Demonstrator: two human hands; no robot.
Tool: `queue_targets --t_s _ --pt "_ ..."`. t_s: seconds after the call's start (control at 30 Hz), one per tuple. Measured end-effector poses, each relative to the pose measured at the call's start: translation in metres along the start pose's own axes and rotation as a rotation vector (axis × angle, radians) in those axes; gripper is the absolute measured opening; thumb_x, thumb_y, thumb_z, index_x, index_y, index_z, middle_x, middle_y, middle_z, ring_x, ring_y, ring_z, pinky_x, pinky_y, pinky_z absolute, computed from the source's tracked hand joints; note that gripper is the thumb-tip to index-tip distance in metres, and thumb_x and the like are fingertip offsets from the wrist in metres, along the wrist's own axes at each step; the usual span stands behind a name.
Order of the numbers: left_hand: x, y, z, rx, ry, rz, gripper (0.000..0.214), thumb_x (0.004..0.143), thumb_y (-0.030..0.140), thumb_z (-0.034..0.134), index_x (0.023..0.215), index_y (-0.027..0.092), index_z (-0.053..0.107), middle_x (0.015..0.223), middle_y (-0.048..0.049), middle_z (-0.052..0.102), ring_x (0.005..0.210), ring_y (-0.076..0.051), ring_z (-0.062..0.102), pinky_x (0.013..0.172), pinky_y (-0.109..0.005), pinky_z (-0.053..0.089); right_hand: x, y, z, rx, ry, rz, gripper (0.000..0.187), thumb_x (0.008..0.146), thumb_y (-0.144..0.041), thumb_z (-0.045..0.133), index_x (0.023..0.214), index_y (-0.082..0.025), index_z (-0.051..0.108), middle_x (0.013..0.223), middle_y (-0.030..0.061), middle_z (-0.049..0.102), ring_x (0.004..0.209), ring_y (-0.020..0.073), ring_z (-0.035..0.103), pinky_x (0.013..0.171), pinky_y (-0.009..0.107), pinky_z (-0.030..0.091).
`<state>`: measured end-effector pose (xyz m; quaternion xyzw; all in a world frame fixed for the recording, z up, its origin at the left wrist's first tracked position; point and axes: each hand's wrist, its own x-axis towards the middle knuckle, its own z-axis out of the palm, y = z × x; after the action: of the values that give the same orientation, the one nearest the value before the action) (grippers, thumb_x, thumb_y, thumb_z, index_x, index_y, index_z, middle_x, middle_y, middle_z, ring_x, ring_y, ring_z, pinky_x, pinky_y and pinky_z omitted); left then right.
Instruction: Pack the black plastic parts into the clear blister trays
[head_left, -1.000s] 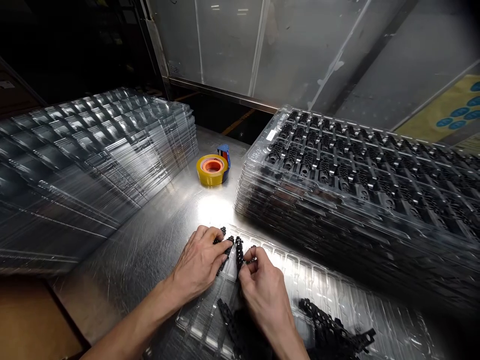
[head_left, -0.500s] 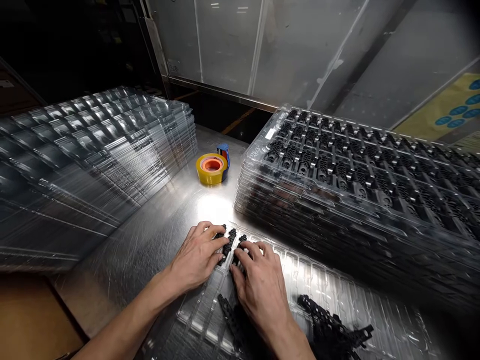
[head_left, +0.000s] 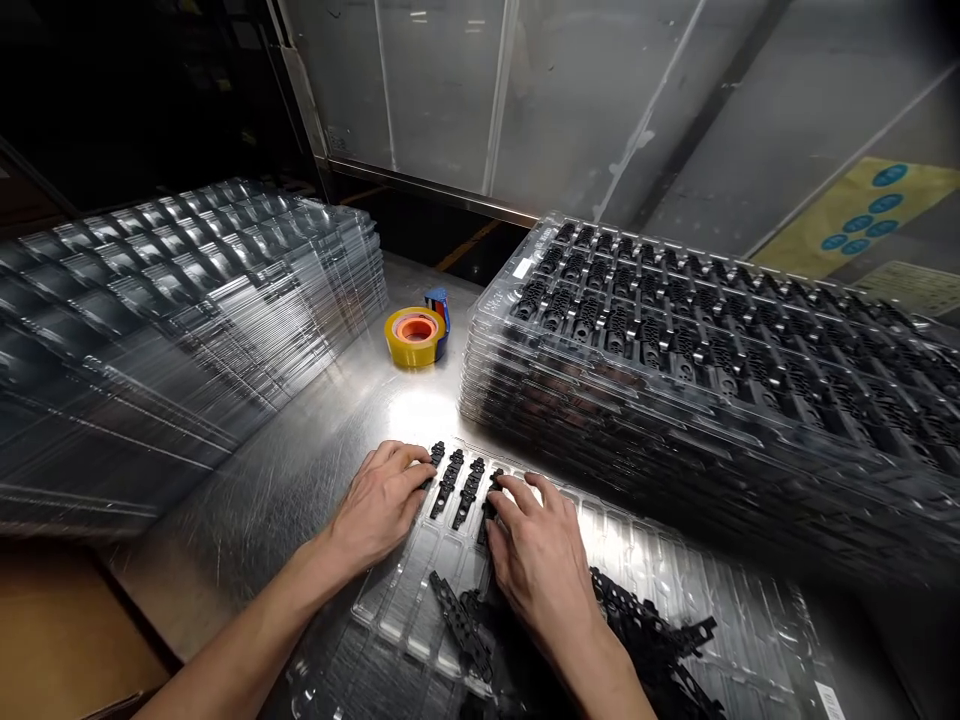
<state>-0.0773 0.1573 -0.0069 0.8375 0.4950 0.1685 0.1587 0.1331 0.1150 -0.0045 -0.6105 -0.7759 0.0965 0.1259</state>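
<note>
A clear plastic tray (head_left: 442, 556) with narrow pockets lies in front of me. Several slim black perforated parts (head_left: 470, 492) sit side by side in its far-left pockets. My left hand (head_left: 384, 498) has its fingers curled around the leftmost part, its thumb lower down. With bent fingers, my right hand (head_left: 541, 545) grips another black part (head_left: 487, 518) at the right of that row; the fingers partly hide it. Loose black parts (head_left: 461, 625) lie piled on the tray beneath and beside my right wrist, more of them (head_left: 652, 625) to its right.
A tall stack of clear trays (head_left: 300, 300) stands on the left of the metal table (head_left: 330, 420). Filled trays (head_left: 600, 370) are stacked at the right. A yellow tape roll (head_left: 412, 345) sits between the stacks, with a cardboard box (head_left: 67, 630) at lower left.
My right hand has shifted right, away from my left, and now rests on a part farther along the row. My left hand has drawn slightly left, exposing the parts between. The view has turned slightly.
</note>
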Motion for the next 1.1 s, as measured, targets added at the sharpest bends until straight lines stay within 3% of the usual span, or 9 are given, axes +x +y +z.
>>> queue_targets --t_s 0.3,0.5,0.63,0.67,0.8,0.87,0.93,1.0,1.1 --pt "0.004 -0.007 -0.009 -0.021 -0.101 0.019 0.038 0.079 0.002 0.052 0.110 0.022 0.064 0.115 -0.0047 0.062 0.105 -0.020 0.054 0.093 -0.037 0.047 -0.001 -0.004 -0.002 -0.043 0.020 0.009 0.021 0.087 -0.021 0.055 0.105 -0.022 0.065 0.124 0.0071 0.059 0.120 0.0299 0.042 0.094 0.046 0.039" --pt "0.006 -0.009 -0.007 -0.030 -0.026 0.026 0.030 0.083 0.006 0.053 0.106 0.020 0.065 0.111 -0.0056 0.063 0.101 -0.020 0.055 0.090 -0.036 0.048 -0.002 -0.006 -0.003 0.011 -0.023 0.006 0.028 0.085 -0.023 0.058 0.112 -0.022 0.063 0.126 0.0052 0.057 0.122 0.0323 0.040 0.096 0.048 0.039" --pt "-0.014 0.014 -0.010 -0.026 0.074 0.038 0.026 0.089 0.009 0.046 0.106 0.015 0.063 0.104 -0.0089 0.062 0.098 -0.021 0.053 0.083 -0.036 0.049 -0.024 0.003 -0.016 -0.018 0.036 0.007 0.026 0.090 -0.021 0.051 0.114 -0.020 0.062 0.126 0.0065 0.057 0.122 0.0293 0.040 0.098 0.045 0.039" --pt "-0.021 0.023 -0.010 -0.034 0.035 0.068 0.024 0.089 0.009 0.047 0.106 0.016 0.063 0.102 -0.0085 0.062 0.096 -0.020 0.053 0.081 -0.035 0.049 -0.034 0.008 -0.018 -0.043 0.065 0.008 0.026 0.091 -0.022 0.049 0.114 -0.019 0.061 0.125 0.0072 0.058 0.123 0.0296 0.040 0.098 0.045 0.039" --pt "-0.039 0.058 -0.007 -0.051 -0.322 0.258 0.016 0.083 0.010 0.058 0.093 0.021 0.063 0.104 -0.0023 0.062 0.096 -0.021 0.052 0.079 -0.034 0.047 -0.077 0.035 -0.021 -0.204 0.139 0.112 0.027 0.090 -0.027 0.050 0.112 -0.018 0.061 0.116 0.0122 0.061 0.115 0.0352 0.046 0.087 0.050 0.042" --pt "-0.040 0.065 -0.004 -0.018 -0.375 0.275 0.010 0.084 0.012 0.057 0.084 0.020 0.063 0.098 -0.0011 0.064 0.092 -0.021 0.052 0.078 -0.035 0.045 -0.090 0.047 -0.020 -0.221 0.099 0.163 0.023 0.087 -0.024 0.051 0.105 -0.020 0.064 0.099 0.0111 0.065 0.099 0.0326 0.054 0.079 0.047 0.044" --pt "-0.037 0.066 -0.003 -0.024 -0.369 0.270 0.013 0.087 0.014 0.054 0.082 0.020 0.064 0.092 -0.0019 0.065 0.088 -0.020 0.055 0.076 -0.035 0.044 -0.096 0.054 -0.022 -0.149 0.053 0.181 0.019 0.086 -0.022 0.052 0.098 -0.023 0.066 0.085 0.0072 0.064 0.085 0.0273 0.057 0.073 0.042 0.045" --pt "-0.033 0.065 -0.004 -0.119 -0.340 0.216 0.017 0.090 0.016 0.051 0.091 0.021 0.067 0.089 -0.0027 0.066 0.083 -0.019 0.058 0.073 -0.032 0.045 -0.098 0.056 -0.028 -0.004 0.044 0.208 0.018 0.086 -0.025 0.054 0.098 -0.026 0.068 0.086 0.0051 0.065 0.085 0.0245 0.058 0.073 0.038 0.046" --pt "-0.022 0.071 -0.005 -0.327 -0.251 -0.008 0.025 0.093 0.021 0.045 0.111 0.023 0.063 0.083 -0.0017 0.068 0.073 -0.015 0.062 0.069 -0.026 0.046 -0.096 0.050 -0.041 0.257 0.045 0.346 0.026 0.087 -0.038 0.055 0.107 -0.027 0.067 0.093 0.0039 0.067 0.084 0.0211 0.061 0.072 0.032 0.048"
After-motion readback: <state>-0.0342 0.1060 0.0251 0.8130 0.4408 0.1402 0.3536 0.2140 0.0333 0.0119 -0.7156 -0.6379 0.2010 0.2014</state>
